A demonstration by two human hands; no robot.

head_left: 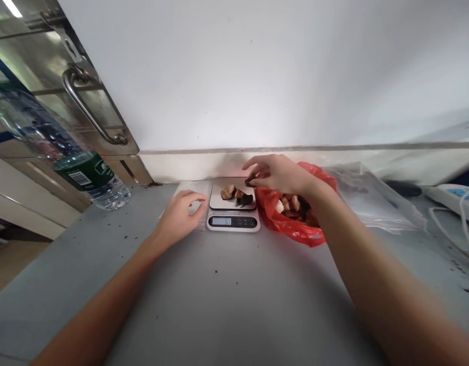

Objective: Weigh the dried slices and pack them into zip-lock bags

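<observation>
Countertop point(234, 305) takes up most of the view, grey and a bit crumb-speckled, with a white wall behind it and a steel cabinet door with a curved handle point(90, 109) off to the left. Next biggest thing is the plastic water bottle point(62, 152), lying tilted at the left edge, well apart from everything else. On the right there's a clear plastic bag point(372, 195), flat and crinkly, plus a power strip point(453, 199) with white cables at the far right.

Red plastic bag point(295, 223) sits just right of the scale point(233, 212), touching or nearly touching it, mouth open, with brownish dried pieces inside (mushrooms maybe, can't say for sure). The scale is small and white with its display lit; the digits are too small to read. A few pieces point(236, 194) already lie on its platform.

Right hand point(276, 173) is the one doing the work: it's over the gap between the red bag and the back right corner of the platform, fingertips pinching one dark piece point(250, 180) just above the pile. So the piece lies left of the bag and right over the platform, with that arm reaching across the bag. Left hand point(179, 213) is empty, relaxed with fingers loosely curled, resting on the counter just beside the scale's left edge, on what looks like another clear bag point(188, 190).
</observation>
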